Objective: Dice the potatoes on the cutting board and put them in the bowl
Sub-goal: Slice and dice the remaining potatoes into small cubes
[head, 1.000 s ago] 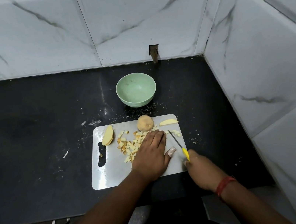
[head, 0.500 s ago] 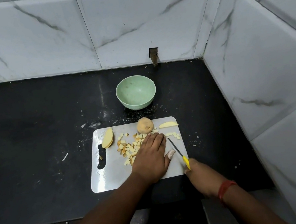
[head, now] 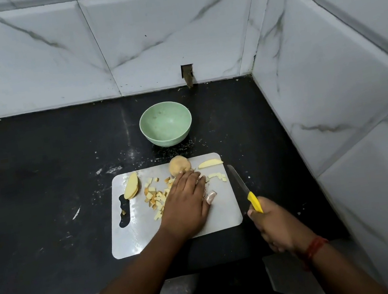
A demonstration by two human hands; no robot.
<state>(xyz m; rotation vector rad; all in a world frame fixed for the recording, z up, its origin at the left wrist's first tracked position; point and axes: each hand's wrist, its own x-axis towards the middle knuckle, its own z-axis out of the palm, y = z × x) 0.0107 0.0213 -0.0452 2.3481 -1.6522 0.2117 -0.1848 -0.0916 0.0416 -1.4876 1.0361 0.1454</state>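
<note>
Our green bowl (head: 166,123) bare inside, left hand (head: 186,204) flat-fingered over potato cubes (head: 155,196) on the board (head: 140,234), right hand (head: 277,225) gripping the knife (head: 245,189).

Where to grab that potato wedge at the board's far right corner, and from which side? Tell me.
Pinch the potato wedge across its narrow width at the middle, coming from above. It lies flat and long on the cutting board, apart from the other pieces, so fingers fit on both long edges.

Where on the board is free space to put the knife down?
Free: the board's near strip below the handle hole, and its right edge beside the knife. Crowded: the middle, with dice and the left hand.
</note>
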